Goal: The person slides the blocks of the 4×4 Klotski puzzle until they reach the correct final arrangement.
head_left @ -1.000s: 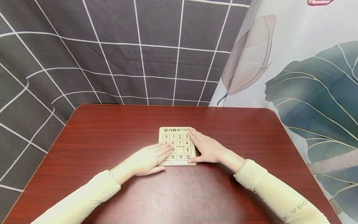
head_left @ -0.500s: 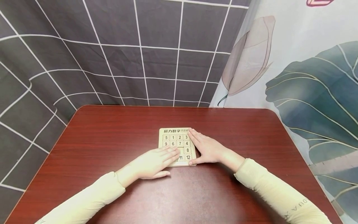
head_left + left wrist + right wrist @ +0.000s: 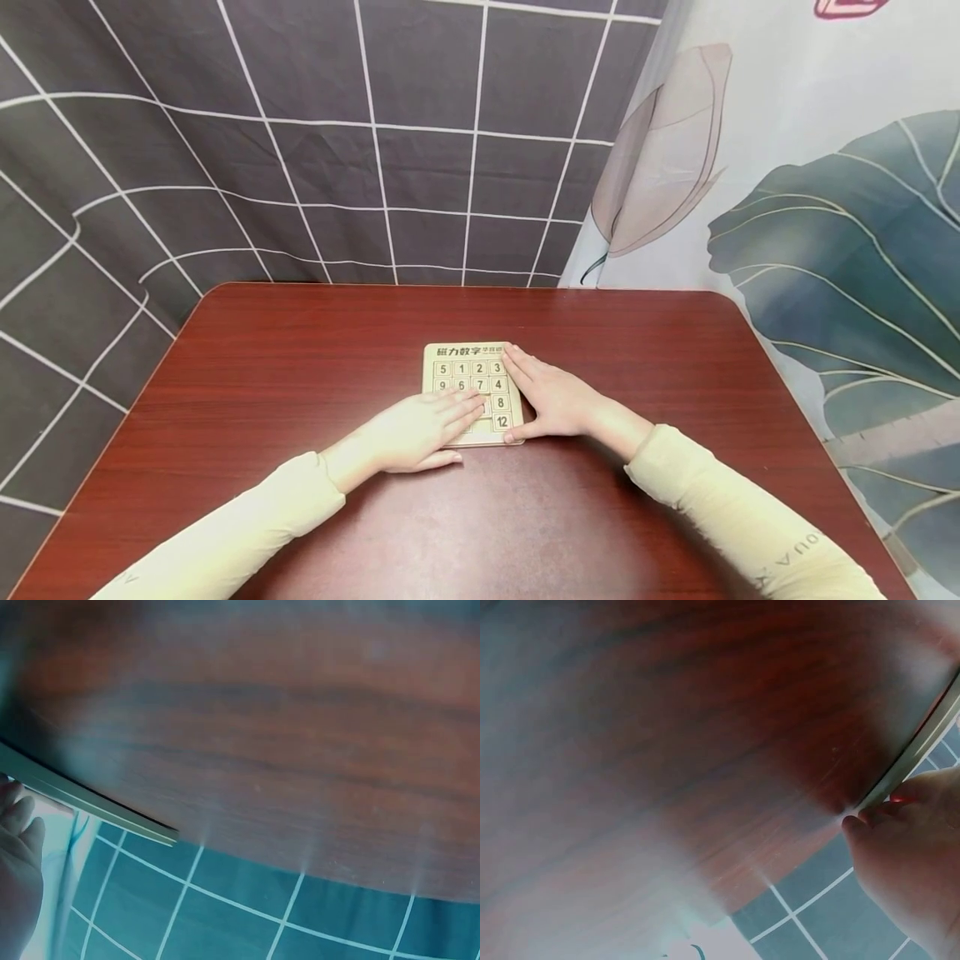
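Observation:
A cream number sliding puzzle (image 3: 514,407) lies flat on the table, with square numbered tiles and printed characters along its top. My left hand (image 3: 420,432) lies over its lower left with straight fingers, the fingertips on the third row. It hides several tiles there. A bare slot shows in the bottom row, left of tile 12 (image 3: 502,422). My right hand (image 3: 558,400) rests along the right edge, fingers extended at the upper corner and thumb at the lower corner. In the right wrist view, fingertips (image 3: 851,823) touch the puzzle's edge (image 3: 915,754).
The reddish-brown wooden table (image 3: 315,342) extends around the puzzle on all sides. Behind it hangs a dark grey curtain (image 3: 420,167) with white grid lines. A pale curtain (image 3: 675,208) with leaf prints hangs at the right.
My left hand has shifted right across the puzzle. The bare slot has gone from the third row to the bottom row, as a tile slid up. My right hand stays in place.

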`<state>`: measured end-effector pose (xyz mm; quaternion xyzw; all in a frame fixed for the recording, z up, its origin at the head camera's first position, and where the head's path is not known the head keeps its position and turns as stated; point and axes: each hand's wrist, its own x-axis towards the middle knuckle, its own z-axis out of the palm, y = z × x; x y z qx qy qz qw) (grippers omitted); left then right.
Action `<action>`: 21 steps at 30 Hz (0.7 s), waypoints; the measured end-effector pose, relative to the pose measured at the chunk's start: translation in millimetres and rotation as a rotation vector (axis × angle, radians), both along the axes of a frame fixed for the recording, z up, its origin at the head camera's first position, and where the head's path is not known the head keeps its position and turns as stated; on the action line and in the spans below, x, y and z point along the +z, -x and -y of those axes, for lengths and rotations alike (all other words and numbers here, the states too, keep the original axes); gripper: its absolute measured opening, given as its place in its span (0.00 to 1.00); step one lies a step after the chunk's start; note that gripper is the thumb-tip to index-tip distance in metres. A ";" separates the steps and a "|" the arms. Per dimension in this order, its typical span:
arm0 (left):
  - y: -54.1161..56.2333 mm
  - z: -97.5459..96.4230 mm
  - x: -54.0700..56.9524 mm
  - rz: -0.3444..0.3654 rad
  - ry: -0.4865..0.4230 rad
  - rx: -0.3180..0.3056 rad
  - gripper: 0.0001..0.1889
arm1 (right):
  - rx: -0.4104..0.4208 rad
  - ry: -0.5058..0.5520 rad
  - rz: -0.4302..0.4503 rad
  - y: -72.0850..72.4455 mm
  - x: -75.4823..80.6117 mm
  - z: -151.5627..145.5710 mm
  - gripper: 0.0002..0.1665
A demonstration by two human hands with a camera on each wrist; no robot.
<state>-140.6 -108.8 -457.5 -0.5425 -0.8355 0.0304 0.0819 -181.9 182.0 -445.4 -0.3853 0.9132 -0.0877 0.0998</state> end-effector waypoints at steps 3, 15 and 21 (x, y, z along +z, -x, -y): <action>3.8 -0.3 -0.4 -0.011 0.012 0.024 0.37 | -0.004 -0.008 0.009 0.3 -0.5 0.2 0.73; 1.7 -7.9 2.4 -0.008 -0.022 -0.021 0.38 | -0.005 0.001 0.004 1.8 -2.1 -0.6 0.73; -6.1 -16.2 2.0 0.003 -0.023 -0.084 0.38 | -0.003 -0.003 0.012 1.3 -0.2 0.4 0.73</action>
